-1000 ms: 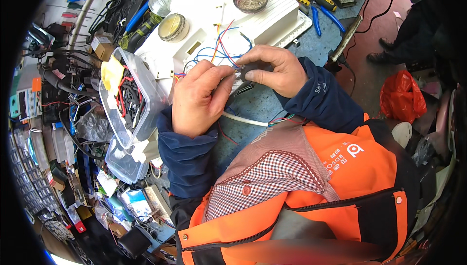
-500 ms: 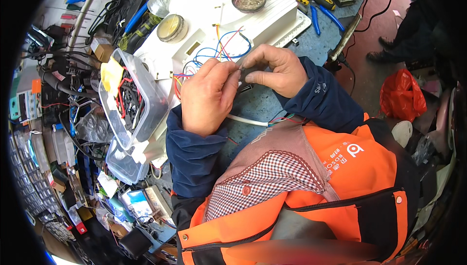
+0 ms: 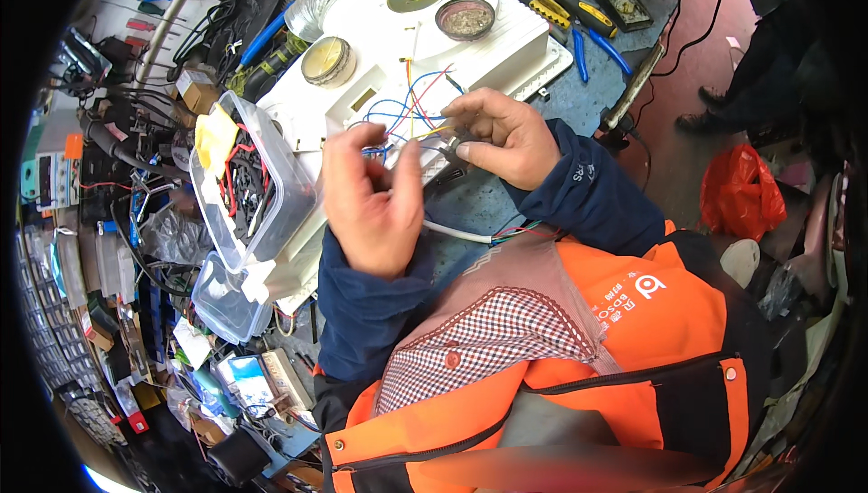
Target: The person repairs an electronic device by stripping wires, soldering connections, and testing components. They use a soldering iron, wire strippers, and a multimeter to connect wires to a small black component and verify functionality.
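Observation:
My left hand [image 3: 372, 208] is raised, thumb and fingers spread apart and slightly blurred, with nothing visible between them. Thumb and fingertips of my right hand [image 3: 511, 142] pinch a thin wire [image 3: 434, 134]; a small dark piece shows at the pinch, too small to make out. Loose blue, red and yellow wires [image 3: 391, 102] come out of a white plastic housing [image 3: 520, 45] just beyond both hands. Below the hands, a white sheathed cable [image 3: 458, 233] ends in several thin coloured cores near my apron.
Two round tins, one yellowish [image 3: 328, 61] and one dark [image 3: 465, 19], rest on the housing. A clear plastic box [image 3: 291, 199] of leads stands left. Blue-handled pliers [image 3: 580, 54] and a power strip [image 3: 636, 86] lie right. Another person's legs [image 3: 737, 86] show beyond.
My left hand has let go near the right fingertips, moved left and opened. The right hand keeps its pinch, shifted slightly. The view has moved a little.

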The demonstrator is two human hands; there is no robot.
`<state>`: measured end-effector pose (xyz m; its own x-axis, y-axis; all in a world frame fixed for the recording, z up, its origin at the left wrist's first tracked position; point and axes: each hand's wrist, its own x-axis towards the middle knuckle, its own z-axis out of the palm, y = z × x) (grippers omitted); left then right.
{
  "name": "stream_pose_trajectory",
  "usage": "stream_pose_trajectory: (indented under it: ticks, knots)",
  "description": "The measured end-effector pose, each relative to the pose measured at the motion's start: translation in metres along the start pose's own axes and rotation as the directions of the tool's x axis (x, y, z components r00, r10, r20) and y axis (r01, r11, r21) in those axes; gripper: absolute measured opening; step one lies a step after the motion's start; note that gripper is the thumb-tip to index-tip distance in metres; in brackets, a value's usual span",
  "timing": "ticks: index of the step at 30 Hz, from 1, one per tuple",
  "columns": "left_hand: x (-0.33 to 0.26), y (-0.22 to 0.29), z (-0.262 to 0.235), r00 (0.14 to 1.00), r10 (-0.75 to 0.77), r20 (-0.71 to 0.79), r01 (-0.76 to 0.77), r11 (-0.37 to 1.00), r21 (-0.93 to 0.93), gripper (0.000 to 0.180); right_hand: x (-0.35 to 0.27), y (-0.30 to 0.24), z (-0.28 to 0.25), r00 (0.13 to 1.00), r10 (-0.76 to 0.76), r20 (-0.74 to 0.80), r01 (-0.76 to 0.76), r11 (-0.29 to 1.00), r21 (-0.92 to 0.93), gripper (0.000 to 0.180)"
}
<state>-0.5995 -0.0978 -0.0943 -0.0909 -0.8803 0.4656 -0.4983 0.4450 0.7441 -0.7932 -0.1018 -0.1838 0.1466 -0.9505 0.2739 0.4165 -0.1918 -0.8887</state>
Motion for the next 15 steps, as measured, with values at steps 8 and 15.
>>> stream_pose_trajectory:
  ticks: [8, 15]
  knots:
    - [-0.051, -0.025, 0.003, 0.796, -0.399, 0.454, 0.561, 0.768, -0.308, 0.039, -0.002, 0.001, 0.002, 0.993, 0.12, 0.008, -0.12, 0.992, 0.045, 0.021]
    - [-0.057, -0.04, 0.009, 0.779, -0.459, 0.426, 0.623, 0.64, -0.449, 0.031, -0.022, -0.003, 0.014, 0.992, 0.103, -0.069, -0.119, 0.948, -0.295, 0.015]
